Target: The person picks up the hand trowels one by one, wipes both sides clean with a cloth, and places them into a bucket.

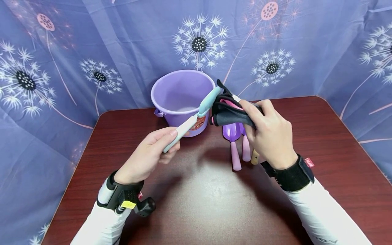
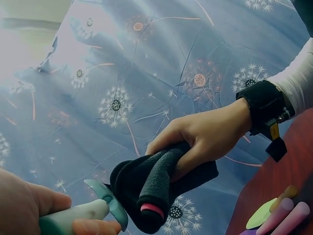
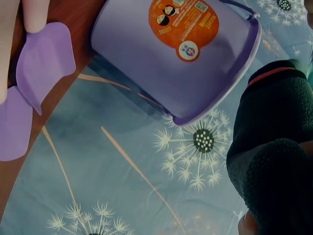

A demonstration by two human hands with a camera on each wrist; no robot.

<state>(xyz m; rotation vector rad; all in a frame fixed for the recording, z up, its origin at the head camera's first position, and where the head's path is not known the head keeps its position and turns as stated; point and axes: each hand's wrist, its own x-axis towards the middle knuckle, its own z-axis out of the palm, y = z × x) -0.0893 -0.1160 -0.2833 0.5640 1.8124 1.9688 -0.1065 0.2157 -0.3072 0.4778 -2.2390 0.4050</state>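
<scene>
My left hand (image 1: 156, 148) grips the pale handle of a small garden trowel (image 1: 183, 130), its light teal blade tilted up and to the right. In my right hand (image 1: 272, 131) is a folded bundle of black fleecy cloth (image 1: 231, 115) with pink edging, held between thumb and fingers. The trowel's blade tip meets the left side of the cloth in the head view. From the left wrist, the teal blade (image 2: 119, 213) stands right at the edge of the dark cloth (image 2: 156, 178). The right wrist view shows the cloth (image 3: 274, 122) beside the bucket.
A purple bucket (image 1: 174, 118) with an orange label stands at the table's back edge. Right of it lie purple tools with pink handles (image 1: 235, 156) and a tan handle end (image 1: 255, 157). A flower-patterned blue curtain (image 1: 137, 44) hangs behind the brown table (image 1: 330, 143).
</scene>
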